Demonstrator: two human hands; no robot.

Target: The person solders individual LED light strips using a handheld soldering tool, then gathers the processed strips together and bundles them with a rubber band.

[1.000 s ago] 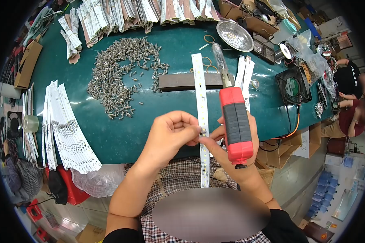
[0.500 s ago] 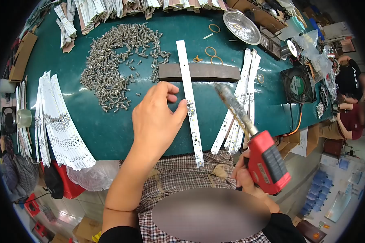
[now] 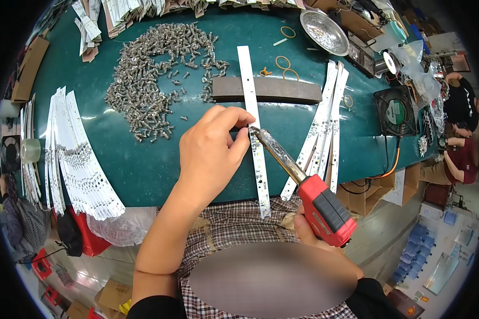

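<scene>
A white LED strip (image 3: 259,165) lies across a dark bar (image 3: 287,91), its lower end over the table's front edge. With thumb and index finger nearly together, my left hand (image 3: 210,149) pinches at the strip's left edge; whatever small part it holds there is too small to name. My right hand (image 3: 319,236) is wrapped round a red and black soldering gun (image 3: 327,210), whose tip touches the strip beside my left fingertips. Left of the bar spreads a heap of small metal parts (image 3: 138,74).
More strips fan out at the left (image 3: 85,159) and right (image 3: 316,138). A metal dish (image 3: 324,33), rubber bands (image 3: 283,63), a solder spool (image 3: 389,63) and a small fan (image 3: 396,112) are at the back and right. Other people (image 3: 463,143) are at the far right.
The strip was between both hands, then came to lie on the bar. My right hand has brought the soldering gun down to it, and my left fingers have closed at its edge.
</scene>
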